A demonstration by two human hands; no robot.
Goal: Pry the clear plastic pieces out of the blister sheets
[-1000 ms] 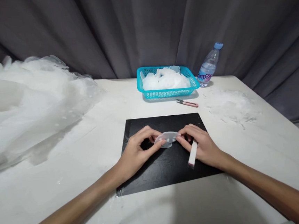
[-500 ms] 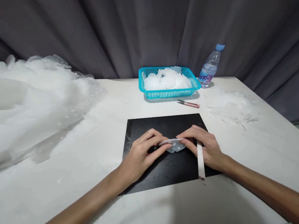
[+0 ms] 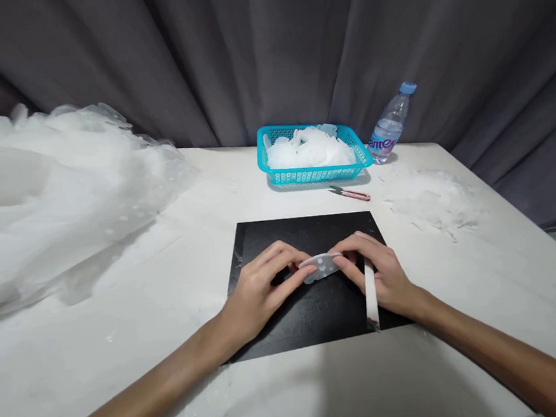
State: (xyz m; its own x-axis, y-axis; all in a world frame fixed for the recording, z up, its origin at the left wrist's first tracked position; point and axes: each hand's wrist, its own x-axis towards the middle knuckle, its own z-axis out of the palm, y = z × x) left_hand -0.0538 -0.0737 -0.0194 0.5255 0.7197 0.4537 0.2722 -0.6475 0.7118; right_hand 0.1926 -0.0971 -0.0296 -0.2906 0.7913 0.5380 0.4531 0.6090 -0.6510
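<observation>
Left hand (image 3: 253,292) with thumb and fingers pinched on the left end of a translucent spotted piece (image 3: 323,267), bridging the gap between both hands' fingertips over a black mat (image 3: 312,319), flat white stick (image 3: 371,297) pointing nearward, right hand (image 3: 385,274) around it, pinched on the piece's right end

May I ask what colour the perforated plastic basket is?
The perforated plastic basket is turquoise, best seen in the head view.

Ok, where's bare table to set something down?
Bare table, specks aside, shows left of the mat up to the pile, and right, between scraps and right forearm. Crowded: mid-mat, where left hand and right hand pinch the white piece; the right also holds a stick; and the far side, with basket, snips and bottle.
</observation>
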